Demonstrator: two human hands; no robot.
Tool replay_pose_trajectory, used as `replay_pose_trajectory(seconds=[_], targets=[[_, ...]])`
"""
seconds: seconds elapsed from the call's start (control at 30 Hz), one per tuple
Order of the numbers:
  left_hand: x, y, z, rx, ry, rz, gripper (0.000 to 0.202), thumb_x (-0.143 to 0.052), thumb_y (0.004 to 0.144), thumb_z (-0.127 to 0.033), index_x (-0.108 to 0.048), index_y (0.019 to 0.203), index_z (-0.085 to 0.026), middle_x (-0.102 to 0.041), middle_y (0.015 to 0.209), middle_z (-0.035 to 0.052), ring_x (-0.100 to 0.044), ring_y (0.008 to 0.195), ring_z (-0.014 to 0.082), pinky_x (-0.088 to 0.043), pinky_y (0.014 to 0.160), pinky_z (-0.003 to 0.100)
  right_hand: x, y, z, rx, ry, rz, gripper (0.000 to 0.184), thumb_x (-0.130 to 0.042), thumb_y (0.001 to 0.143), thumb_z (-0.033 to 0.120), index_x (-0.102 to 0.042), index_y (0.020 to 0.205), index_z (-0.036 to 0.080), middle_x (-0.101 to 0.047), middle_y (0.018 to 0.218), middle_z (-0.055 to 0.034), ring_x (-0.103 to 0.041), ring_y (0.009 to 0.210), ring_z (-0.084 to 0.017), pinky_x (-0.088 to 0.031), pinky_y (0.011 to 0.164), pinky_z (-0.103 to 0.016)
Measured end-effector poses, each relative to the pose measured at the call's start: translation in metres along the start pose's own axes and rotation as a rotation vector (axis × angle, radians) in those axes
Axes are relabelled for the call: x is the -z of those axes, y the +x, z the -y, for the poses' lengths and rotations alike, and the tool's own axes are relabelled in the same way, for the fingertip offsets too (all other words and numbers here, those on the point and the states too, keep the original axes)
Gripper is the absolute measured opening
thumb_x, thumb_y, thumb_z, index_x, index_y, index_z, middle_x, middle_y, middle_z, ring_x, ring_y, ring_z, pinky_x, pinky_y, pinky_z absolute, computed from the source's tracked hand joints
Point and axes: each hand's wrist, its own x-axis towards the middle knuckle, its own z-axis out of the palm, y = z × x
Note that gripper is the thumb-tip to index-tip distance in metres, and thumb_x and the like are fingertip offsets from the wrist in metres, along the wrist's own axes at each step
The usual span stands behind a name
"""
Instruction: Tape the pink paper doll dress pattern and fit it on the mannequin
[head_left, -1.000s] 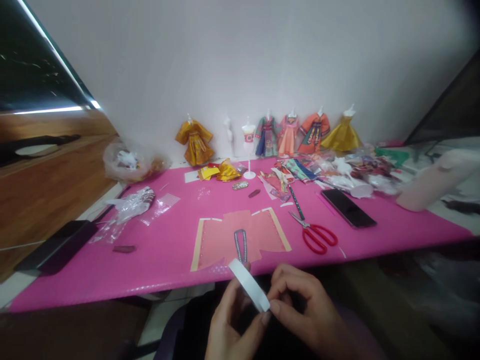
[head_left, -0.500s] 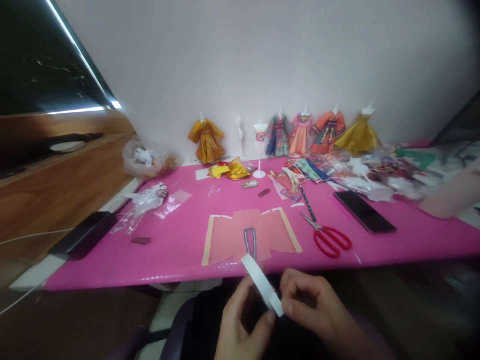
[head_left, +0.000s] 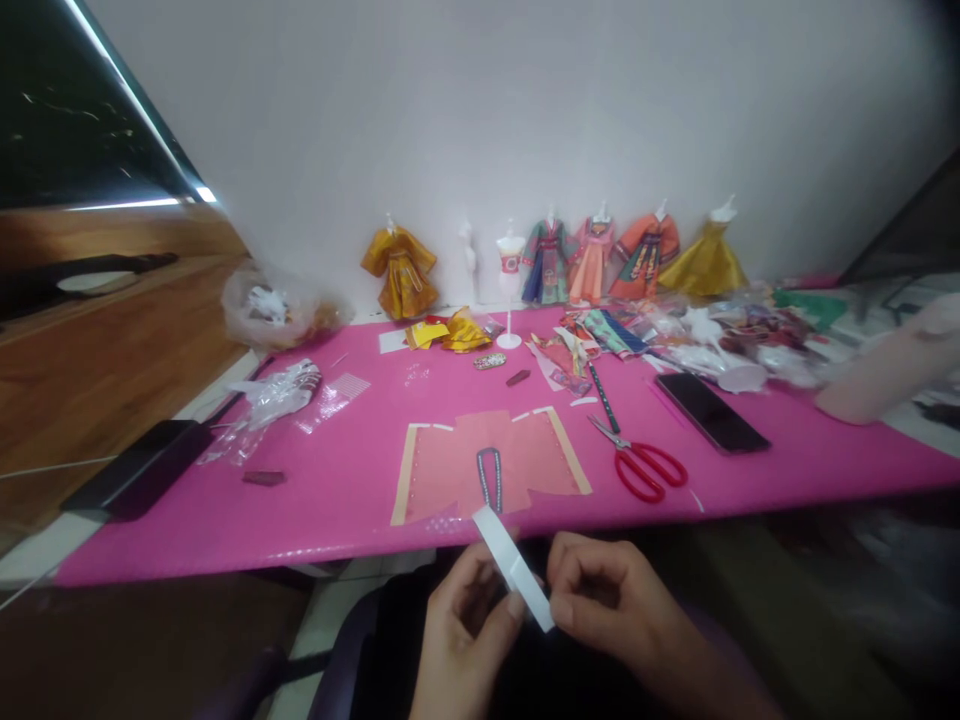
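Head view. Left hand [head_left: 474,622]: fingers clamped on a white roll [head_left: 504,558], apparently tape, tilted, above the lap before the near edge of the pink tabletop [head_left: 352,480]. Right hand [head_left: 611,605]: fingers curled, tips at the roll's lower end; cannot tell whether pinched on a loose end or merely touching.

Garment [head_left: 439,465]: coral, flat on the tabletop just beyond the roll. Apparently done: tan bands [head_left: 568,450] along both sleeve ends; dark trim [head_left: 481,470] around the neck opening; white strips [head_left: 433,427] along both upper edges, presumably cut from the same roll. Apparently left: folding and joining, with sleeves spread and sides unjoined; possibly further strips, judging by the roll in hand.

To the right of the garment: red scissors [head_left: 645,470], out of hand; pencil [head_left: 604,398]; phone [head_left: 712,413]. Behind, near the wall: small dressed forms [head_left: 400,272], one bare stand [head_left: 509,300] among scraps.
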Motion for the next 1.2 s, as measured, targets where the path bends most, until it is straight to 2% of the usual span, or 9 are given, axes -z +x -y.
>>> replay_pose_trajectory(seconds=[0.2,0.53,0.7,0.8,0.87,0.93,0.97,1.07,1.2], targets=[[0.001,0.002,0.001,-0.014,0.001,-0.001,0.015,-0.073,0.083,-0.031,-0.071,0.095,-0.022,-0.073,0.085,0.0017,-0.066,0.083,0.0194,-0.051,0.078,0.027,0.000,0.000,0.000,-0.009,-0.009,0.007,0.022,-0.069,0.074,0.023,-0.056,0.057,0.017,-0.050,0.066,0.0025,-0.040,0.059,-0.012,-0.027,0.055,-0.028],[0.012,0.002,0.009,-0.147,0.317,-0.060,0.015,-0.067,0.084,-0.032,-0.070,0.092,-0.020,-0.069,0.085,0.0041,-0.065,0.081,0.0229,-0.054,0.077,0.033,0.002,0.000,0.001,-0.046,0.014,0.055,0.022,-0.069,0.073,0.027,-0.056,0.058,0.017,-0.050,0.065,0.0029,-0.040,0.059,-0.012,-0.028,0.055,-0.027],[0.015,0.001,0.014,-0.178,0.355,-0.073,0.020,-0.066,0.086,-0.033,-0.072,0.102,-0.021,-0.074,0.094,0.0053,-0.068,0.088,0.0237,-0.054,0.081,0.033,0.000,0.001,0.002,-0.053,-0.030,0.068,0.027,-0.070,0.073,0.032,-0.055,0.056,0.017,-0.050,0.064,0.0031,-0.041,0.057,-0.011,-0.030,0.054,-0.026],[0.017,0.002,0.012,-0.201,0.317,-0.083,0.017,-0.066,0.086,-0.033,-0.073,0.097,-0.023,-0.075,0.089,0.0032,-0.069,0.084,0.0223,-0.055,0.076,0.029,0.005,0.002,0.008,-0.022,-0.175,0.048,0.023,-0.070,0.078,0.031,-0.065,0.062,0.016,-0.057,0.066,0.0002,-0.049,0.061,-0.014,-0.036,0.058,-0.027],[0.019,0.003,0.010,-0.193,0.293,-0.101,0.015,-0.066,0.087,-0.034,-0.073,0.096,-0.025,-0.076,0.088,0.0018,-0.070,0.083,0.0211,-0.055,0.075,0.027,0.020,0.004,0.010,0.061,-0.475,-0.045,0.021,-0.064,0.085,0.035,-0.074,0.076,0.018,-0.065,0.073,-0.0023,-0.058,0.069,-0.017,-0.044,0.064,-0.028],[0.021,0.003,0.010,-0.177,0.276,-0.118,0.014,-0.066,0.087,-0.034,-0.074,0.097,-0.026,-0.076,0.088,0.0010,-0.071,0.083,0.0201,-0.055,0.075,0.026,0.045,0.007,0.008,0.150,-0.870,-0.231,0.028,-0.055,0.092,0.042,-0.075,0.089,0.022,-0.070,0.082,-0.0036,-0.064,0.076,-0.020,-0.050,0.070,-0.030],[0.022,0.003,0.011,-0.168,0.268,-0.122,0.014,-0.067,0.087,-0.034,-0.074,0.096,-0.026,-0.076,0.087,0.0008,-0.071,0.082,0.0198,-0.055,0.075,0.025,0.060,0.010,0.005,0.151,-0.961,-0.345,0.032,-0.053,0.092,0.044,-0.075,0.094,0.021,-0.072,0.088,-0.0063,-0.066,0.080,-0.023,-0.051,0.074,-0.034],[0.024,0.004,0.013,-0.143,0.215,-0.108,0.015,-0.068,0.086,-0.034,-0.074,0.098,-0.027,-0.077,0.086,0.0006,-0.071,0.082,0.0196,-0.056,0.075,0.025,0.107,0.020,-0.011,0.128,-1.132,-0.558,0.041,-0.048,0.091,0.042,-0.071,0.108,0.012,-0.068,0.106,-0.0182,-0.062,0.098,-0.037,-0.045,0.089,-0.053],[0.020,0.005,0.013,-0.121,0.155,-0.074,0.017,-0.070,0.084,-0.034,-0.075,0.099,-0.027,-0.078,0.088,0.0014,-0.072,0.084,0.0205,-0.056,0.077,0.026,0.142,0.031,-0.037,0.100,-1.256,-0.582,0.046,-0.048,0.087,0.037,-0.069,0.112,0.006,-0.067,0.100,-0.0217,-0.061,0.099,-0.040,-0.044,0.094,-0.055]])
